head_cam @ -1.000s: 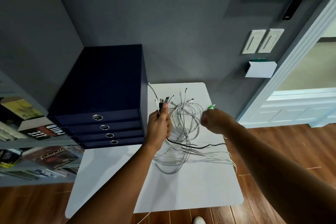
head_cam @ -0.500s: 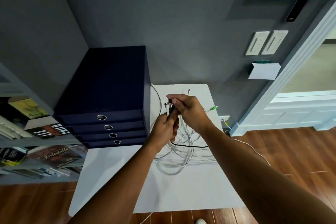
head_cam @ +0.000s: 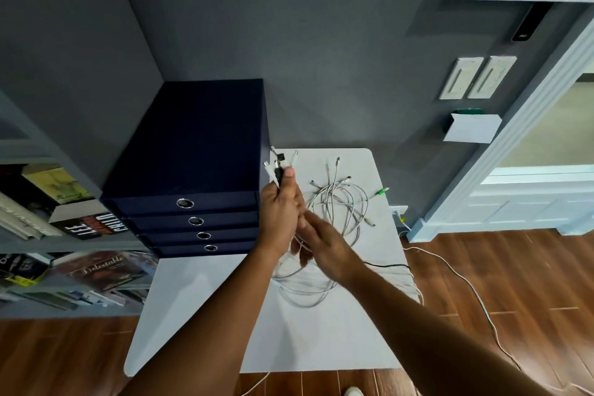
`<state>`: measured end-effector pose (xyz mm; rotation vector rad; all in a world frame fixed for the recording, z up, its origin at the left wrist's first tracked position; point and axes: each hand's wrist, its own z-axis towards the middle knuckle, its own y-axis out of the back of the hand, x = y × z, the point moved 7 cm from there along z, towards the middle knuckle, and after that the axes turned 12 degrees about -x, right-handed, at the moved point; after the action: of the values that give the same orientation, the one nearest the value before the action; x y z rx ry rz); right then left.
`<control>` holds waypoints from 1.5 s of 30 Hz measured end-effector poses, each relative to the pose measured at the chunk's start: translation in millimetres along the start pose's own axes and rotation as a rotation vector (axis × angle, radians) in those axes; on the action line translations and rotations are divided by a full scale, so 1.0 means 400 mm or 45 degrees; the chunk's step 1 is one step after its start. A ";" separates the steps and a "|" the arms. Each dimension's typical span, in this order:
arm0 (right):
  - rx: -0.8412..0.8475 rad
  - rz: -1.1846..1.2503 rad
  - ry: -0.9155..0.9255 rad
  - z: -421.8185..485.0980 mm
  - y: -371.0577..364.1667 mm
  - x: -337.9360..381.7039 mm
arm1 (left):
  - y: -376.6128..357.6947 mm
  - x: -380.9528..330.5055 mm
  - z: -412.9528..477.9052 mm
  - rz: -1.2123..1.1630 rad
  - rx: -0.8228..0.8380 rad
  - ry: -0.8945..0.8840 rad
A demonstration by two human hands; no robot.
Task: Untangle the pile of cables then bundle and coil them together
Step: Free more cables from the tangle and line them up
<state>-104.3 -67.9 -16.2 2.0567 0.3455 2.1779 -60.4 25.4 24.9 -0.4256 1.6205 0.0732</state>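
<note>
A loose pile of white and grey cables (head_cam: pixel 337 206) lies looped on the white table (head_cam: pixel 321 341), with one thin black cable (head_cam: pixel 389 265) running off to the right. My left hand (head_cam: pixel 279 215) is raised over the table's left part, shut on a bunch of cable ends (head_cam: pixel 279 165) whose plugs stick up above my thumb. My right hand (head_cam: pixel 324 244) sits just below and right of the left hand, fingers wrapped round the strands hanging from it. A green-tipped plug (head_cam: pixel 382 191) rests near the table's right edge.
A dark blue drawer unit (head_cam: pixel 193 170) stands on the table's left part, touching the grey wall. Shelves with books (head_cam: pixel 86 225) are at the left. A white cable (head_cam: pixel 466 286) trails across the wooden floor at the right, near a wall socket (head_cam: pixel 398 210).
My right hand has dropped from the plug ends down to the strands below my left hand. My left hand has risen slightly with the bunch.
</note>
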 end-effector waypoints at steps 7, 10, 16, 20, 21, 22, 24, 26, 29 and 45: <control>-0.215 -0.720 0.557 -0.040 -0.010 -0.027 | 0.026 -0.070 0.010 -0.195 -0.028 -0.069; -0.107 -0.780 0.548 -0.044 -0.021 -0.059 | 0.076 -0.121 0.030 -0.337 -0.157 -0.103; -0.139 -0.773 0.318 -0.045 -0.052 -0.079 | 0.199 -0.141 0.049 -0.319 -0.223 -0.236; -0.228 -1.086 0.276 -0.060 -0.081 -0.075 | 0.299 -0.132 0.055 -0.339 -0.366 -0.278; -0.241 -1.159 0.302 -0.069 -0.092 -0.070 | 0.328 -0.126 0.054 -0.343 -0.391 -0.294; -0.238 -1.175 0.328 -0.074 -0.105 -0.070 | 0.358 -0.118 0.053 -0.356 -0.418 -0.297; -0.165 -1.062 0.360 -0.080 -0.144 -0.074 | 0.431 -0.092 0.056 -0.389 -0.498 -0.265; -0.044 -0.876 0.370 -0.084 -0.189 -0.082 | 0.498 -0.062 0.060 -0.408 -0.598 -0.213; 0.060 -0.708 0.338 -0.094 -0.242 -0.104 | 0.591 0.000 0.067 -0.335 -0.777 -0.084; 0.275 -1.448 0.053 -0.144 -0.288 -0.285 | 0.855 0.265 0.020 1.300 -0.679 0.256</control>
<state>-161.7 10.7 -158.0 1.2848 1.3767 1.4661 -164.1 320.8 -149.2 0.0440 1.8636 1.2797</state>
